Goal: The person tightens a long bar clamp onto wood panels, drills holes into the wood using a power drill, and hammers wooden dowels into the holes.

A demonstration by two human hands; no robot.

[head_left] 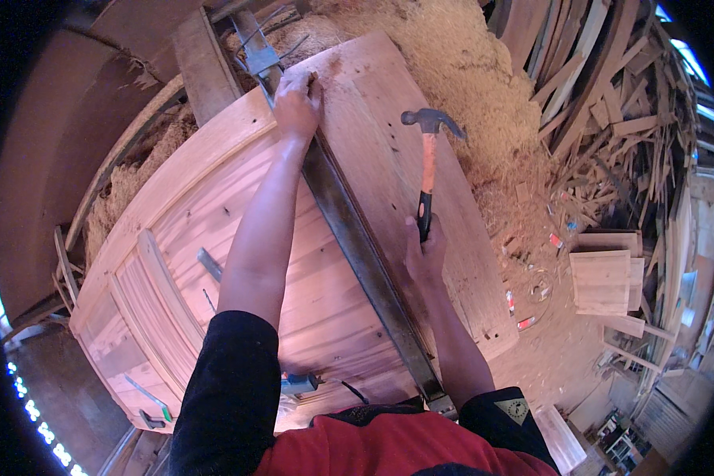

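Observation:
My right hand [427, 250] is wrapped round the black lower grip of a claw hammer [428, 163], which has an orange and black handle. The hammer's head points away from me, above a wide wooden board [373, 103]. At the far end of a long metal bar clamp [357, 246], my left hand [297, 103] has its fingers bent and pressed together at the wood's edge. Something small and brownish shows by its fingertips, too small to name. The clamp lies across the work, between the board and a large framed wooden panel [317, 278].
On the panel's near side lies a blue tool [300, 384]; a thin strip with a green end [166, 412] rests at its left corner. Wood shavings [468, 71] heap beyond the board. Scrap wood [611, 119] piles up at right, with several small panels [600, 282] nearer.

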